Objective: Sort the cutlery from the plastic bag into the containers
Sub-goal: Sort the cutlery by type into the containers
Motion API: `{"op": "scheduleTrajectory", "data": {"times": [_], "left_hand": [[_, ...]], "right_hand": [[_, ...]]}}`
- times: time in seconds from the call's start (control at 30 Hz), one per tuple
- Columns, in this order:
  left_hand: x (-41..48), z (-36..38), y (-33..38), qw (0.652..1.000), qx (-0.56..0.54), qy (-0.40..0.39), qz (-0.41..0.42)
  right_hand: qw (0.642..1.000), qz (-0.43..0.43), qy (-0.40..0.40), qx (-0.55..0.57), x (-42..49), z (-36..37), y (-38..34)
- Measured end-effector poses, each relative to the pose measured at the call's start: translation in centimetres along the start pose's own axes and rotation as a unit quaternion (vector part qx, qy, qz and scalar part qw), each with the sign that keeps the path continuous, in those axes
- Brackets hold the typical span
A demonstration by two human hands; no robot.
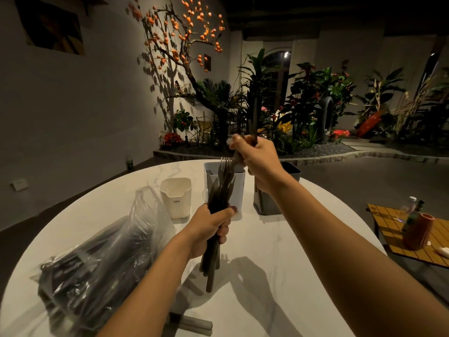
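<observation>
A round white table (255,234) fills the lower half of the picture. The left hand (210,227) is in the middle of the frame. Its fingers and thumb are curled tight around a bunch of dark cutlery (220,193). The bunch stands almost straight up above the table. A fork (226,162) sticks out of the top of it with its points up.

The right hand (260,161) is a bit higher and to the right. Its fingers are closed around a long dark piece (254,117) that points up. It is hard to see against the plants, but it may be a knife.

Three containers stand in a row behind the hands. A cream container (176,200) is on the left. A white container (239,188) is in the middle, right behind the bunch. A dark grey container (266,205) is on the right, partly hidden by the right arm.

The plastic bag (102,259) lies at the lower left of the frame with more dark cutlery inside. Two grey sticks (194,324) lie at the bottom edge.

At the right edge is a low wooden table (393,227) with an orange vase (418,232) on it. A tree with orange fruit (179,40) and green plants (303,100) are at the back.
</observation>
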State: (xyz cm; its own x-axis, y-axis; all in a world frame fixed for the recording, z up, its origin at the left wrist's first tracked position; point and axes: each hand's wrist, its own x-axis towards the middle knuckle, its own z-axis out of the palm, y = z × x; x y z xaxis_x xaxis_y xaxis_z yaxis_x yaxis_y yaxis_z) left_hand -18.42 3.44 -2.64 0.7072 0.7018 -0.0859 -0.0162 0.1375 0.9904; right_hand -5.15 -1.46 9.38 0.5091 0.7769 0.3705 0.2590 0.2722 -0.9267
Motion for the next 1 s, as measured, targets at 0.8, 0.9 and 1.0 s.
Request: {"op": "scheduleTrajectory", "data": {"times": [0.8,0.9,1.0], "left_hand": [[0.3,1.1,0.4,0.998,-0.010,0.064,-0.006],[0.6,1.4,0.4,0.996,-0.006,0.092,-0.004],[1.3,1.5,0.1,0.993,0.034,0.111,0.014]], "right_hand": [[0.967,-0.004,-0.105,-0.234,-3.0,1.2,2.9],[0.930,-0.032,-0.082,-0.358,-3.0,2.0,3.8],[0.917,-0.038,-0.037,-0.395,-3.0,2.5,4.3]]}}
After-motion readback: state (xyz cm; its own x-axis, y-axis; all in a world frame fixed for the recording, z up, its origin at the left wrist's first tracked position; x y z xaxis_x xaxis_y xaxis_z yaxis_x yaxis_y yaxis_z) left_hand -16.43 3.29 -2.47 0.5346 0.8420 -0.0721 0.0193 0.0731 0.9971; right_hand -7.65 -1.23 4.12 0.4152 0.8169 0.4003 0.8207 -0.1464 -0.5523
